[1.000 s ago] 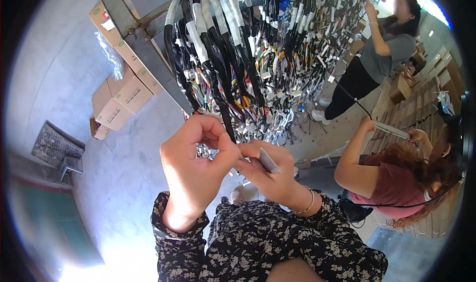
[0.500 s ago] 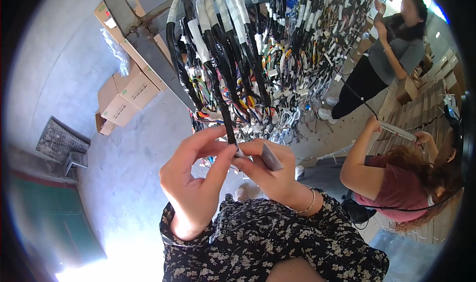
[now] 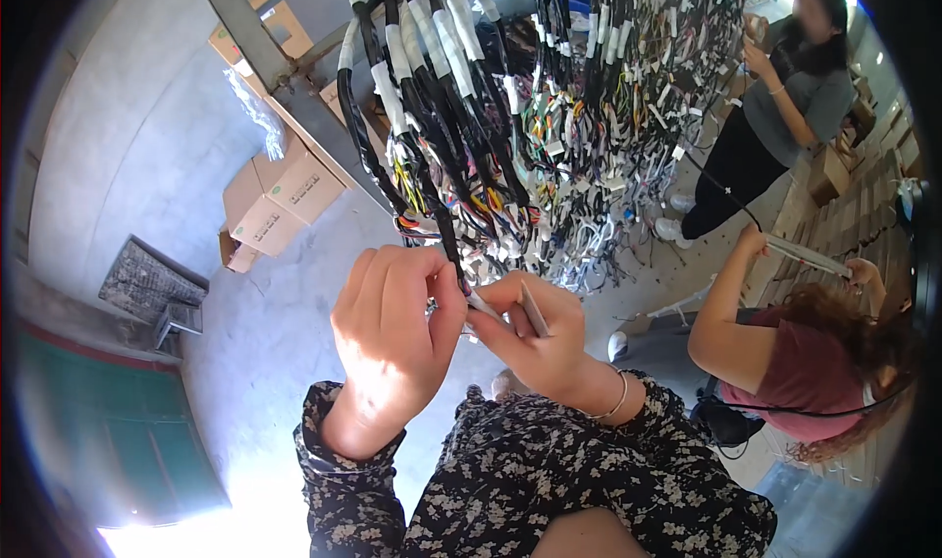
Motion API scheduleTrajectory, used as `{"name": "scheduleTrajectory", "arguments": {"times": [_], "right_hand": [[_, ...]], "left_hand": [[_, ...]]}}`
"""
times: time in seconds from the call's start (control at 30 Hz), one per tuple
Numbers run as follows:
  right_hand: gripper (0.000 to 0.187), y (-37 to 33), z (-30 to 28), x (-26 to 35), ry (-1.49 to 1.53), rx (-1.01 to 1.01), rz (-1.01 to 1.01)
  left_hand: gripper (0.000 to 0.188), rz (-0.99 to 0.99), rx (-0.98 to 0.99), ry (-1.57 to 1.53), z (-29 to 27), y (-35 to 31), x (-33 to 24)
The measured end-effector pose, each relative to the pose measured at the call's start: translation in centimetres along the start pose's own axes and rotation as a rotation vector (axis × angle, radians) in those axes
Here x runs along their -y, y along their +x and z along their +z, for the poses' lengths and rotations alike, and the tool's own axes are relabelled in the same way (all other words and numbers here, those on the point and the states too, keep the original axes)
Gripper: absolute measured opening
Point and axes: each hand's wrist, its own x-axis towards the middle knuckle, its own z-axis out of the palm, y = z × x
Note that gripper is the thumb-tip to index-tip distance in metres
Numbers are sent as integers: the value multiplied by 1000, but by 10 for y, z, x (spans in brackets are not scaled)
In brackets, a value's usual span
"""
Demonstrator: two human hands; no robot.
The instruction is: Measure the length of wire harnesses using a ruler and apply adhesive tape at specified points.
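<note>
A black-taped wire harness (image 3: 444, 229) hangs down in front of me from a dense bundle. My left hand (image 3: 392, 327) is closed, its thumb and curled fingers pinching the harness's lower end. Right beside it, my right hand (image 3: 540, 334) is closed too, with a flat pale grey strip (image 3: 534, 310) standing up between its fingers. A whitish strip (image 3: 481, 304) lies at the cable's end, between the two hands; whether it joins the grey one is hidden by my fingers.
Many more harnesses (image 3: 599, 106) with coloured wires hang behind, from a metal frame (image 3: 240, 28). Cardboard boxes (image 3: 285, 197) stand at left, near a small stool (image 3: 180, 319). At right, one person (image 3: 785, 372) holds a long pale bundle; another (image 3: 775, 106) stands farther back.
My left hand has turned, its fingers now curled with the knuckles up. My right hand stays beside it, still holding the grey strip. The whole view has shifted slightly.
</note>
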Motion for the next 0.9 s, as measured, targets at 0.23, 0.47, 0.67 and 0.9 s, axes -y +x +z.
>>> {"name": "scheduleTrajectory", "arguments": {"times": [0.23, 0.47, 0.67, 0.9], "right_hand": [[15, 2, 2, 12, -41, -82, -127], [17, 1, -7, 20, 41, -38, -130], [31, -7, 0, 12, 108, -16, 89], [15, -15, 1, 12, -33, -145, 4]], "left_hand": [[6, -485, 143, -404, -23, 7, -37], [13, -649, 306, -843, -49, 17, -34], [19, -119, 257, -106, -33, 10, -23], [16, 325, 483, 325, -35, 46, -40]]}}
